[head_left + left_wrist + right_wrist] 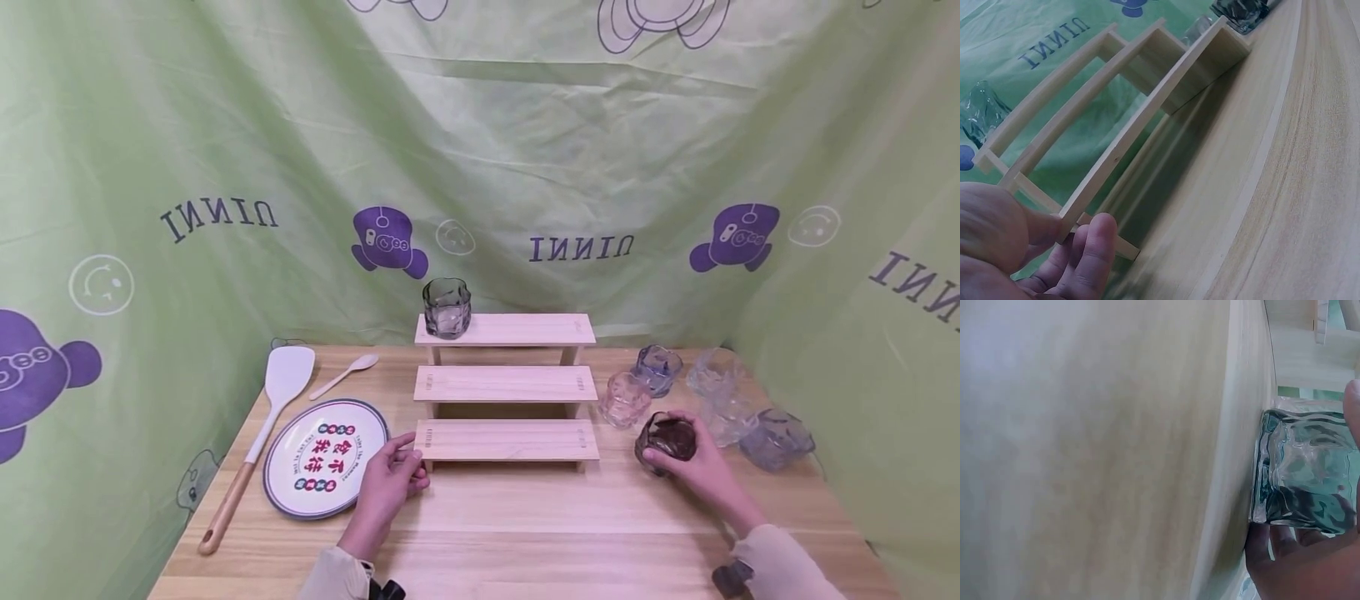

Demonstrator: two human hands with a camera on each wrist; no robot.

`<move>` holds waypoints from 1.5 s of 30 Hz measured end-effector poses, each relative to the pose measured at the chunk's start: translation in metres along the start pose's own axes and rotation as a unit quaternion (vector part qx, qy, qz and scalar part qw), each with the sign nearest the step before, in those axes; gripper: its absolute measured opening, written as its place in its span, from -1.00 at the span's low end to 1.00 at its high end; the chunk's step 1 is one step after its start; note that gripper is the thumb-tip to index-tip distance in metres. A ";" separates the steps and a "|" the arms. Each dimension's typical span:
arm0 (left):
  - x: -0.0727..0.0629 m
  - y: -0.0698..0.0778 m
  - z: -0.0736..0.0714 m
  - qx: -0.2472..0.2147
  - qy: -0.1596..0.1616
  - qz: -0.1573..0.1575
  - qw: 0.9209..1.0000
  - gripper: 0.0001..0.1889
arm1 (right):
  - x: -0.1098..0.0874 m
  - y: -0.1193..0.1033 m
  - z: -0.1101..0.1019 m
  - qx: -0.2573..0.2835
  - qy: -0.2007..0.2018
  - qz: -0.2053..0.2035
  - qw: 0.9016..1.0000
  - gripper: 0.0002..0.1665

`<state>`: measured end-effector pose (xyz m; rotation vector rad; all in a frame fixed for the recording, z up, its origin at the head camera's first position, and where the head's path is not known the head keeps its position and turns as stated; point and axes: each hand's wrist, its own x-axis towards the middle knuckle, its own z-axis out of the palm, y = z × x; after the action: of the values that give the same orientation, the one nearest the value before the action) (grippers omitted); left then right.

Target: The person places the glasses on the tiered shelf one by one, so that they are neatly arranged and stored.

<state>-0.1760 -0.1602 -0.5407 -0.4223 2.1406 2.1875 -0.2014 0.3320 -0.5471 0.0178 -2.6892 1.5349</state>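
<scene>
My left hand (386,485) pinches the left end of the lowest step of a three-tier wooden stand (506,439). In the left wrist view its thumb and fingers (1099,244) close round that step's corner. On the right, my right hand (708,475) grips a dark tinted glass cup (666,440) from its right side, thumb in front. The right wrist view shows this cup (1313,469) between thumb and fingers, low over the tabletop. A grey glass cup (447,310) stands upright at the left of the top tier.
Right of the stand are a pink glass cup (625,402), a blue one (658,372), clear ones (714,377) and a bluish-grey one (776,440). On the left lie a plate (288,467), a white spatula (291,372) and a small spoon (341,379). Green cloth (510,158) surrounds the table.
</scene>
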 end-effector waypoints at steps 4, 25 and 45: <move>0.000 -0.001 -0.001 -0.003 0.001 0.003 1.000 -0.56 | -0.001 0.001 0.001 0.017 0.004 -0.010 1.000 0.23; -0.001 -0.001 0.000 -0.001 0.002 0.008 1.000 -0.54 | 0.000 -0.003 0.008 0.023 0.017 0.018 0.999 -0.02; 0.000 -0.001 0.002 -0.005 0.005 0.012 1.000 -0.55 | 0.018 -0.127 0.021 0.073 -0.026 -0.101 0.992 -0.15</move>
<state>-0.1761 -0.1587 -0.5419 -0.4108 2.1514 2.2151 -0.2156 0.2491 -0.4477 0.3296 -2.5132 1.6828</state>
